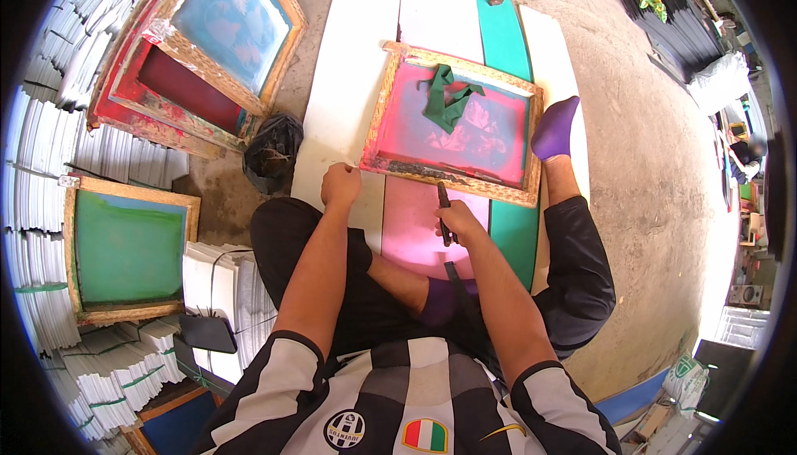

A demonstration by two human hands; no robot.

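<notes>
Coloured boards [411, 227] support the wooden frame [382, 114], its mesh [498, 139] already fitted, green cloth [444, 106] on top; we judge the work unfinished. Below the frame, our right hand [462, 222] grips a plier-like tool [443, 199]; by the frame's lower-left corner, our left hand [340, 185] curls, contents unclear.

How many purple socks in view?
2: one purple sock beside the right edge of the pink framed screen, the other below the right hand, partly covered. No third one shows.
</notes>
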